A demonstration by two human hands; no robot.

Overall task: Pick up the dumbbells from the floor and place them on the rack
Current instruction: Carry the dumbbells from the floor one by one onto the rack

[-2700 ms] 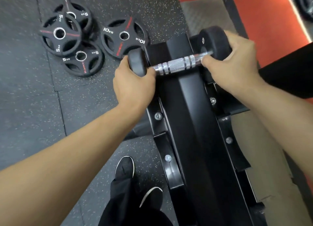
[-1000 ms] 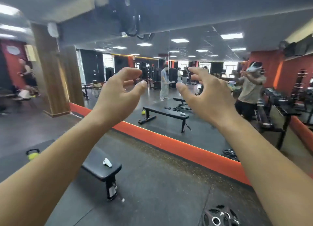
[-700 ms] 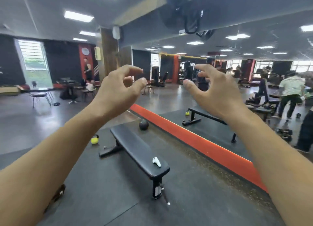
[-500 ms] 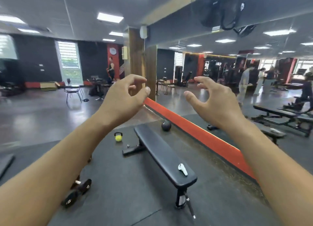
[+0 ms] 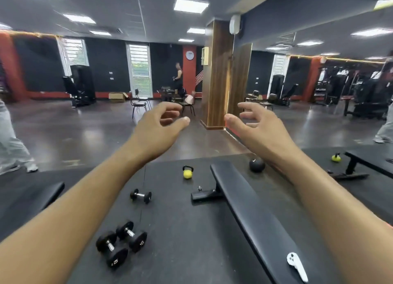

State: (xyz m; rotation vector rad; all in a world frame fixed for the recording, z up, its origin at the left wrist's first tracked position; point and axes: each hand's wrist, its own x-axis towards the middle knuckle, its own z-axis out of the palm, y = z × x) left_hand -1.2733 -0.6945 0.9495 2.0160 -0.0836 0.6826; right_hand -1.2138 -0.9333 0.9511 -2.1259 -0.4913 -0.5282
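Note:
Three black dumbbells lie on the dark rubber floor. Two larger ones marked 10 lie side by side at lower left: one dumbbell nearest me and a second dumbbell just behind it. A smaller dumbbell lies farther out. My left hand and my right hand are raised in front of me at chest height, fingers curled and apart, holding nothing, well above the dumbbells. The rack is out of view.
A black flat bench runs from centre to lower right, with a white controller on its near end. A yellow kettlebell and a black ball sit beyond. A wooden pillar, a mirror wall right, a person's legs left.
My view has swung left from the rack and mirror to the open floor, bringing the dumbbells into sight. Both hands let go of the racked dumbbell and stay raised and empty.

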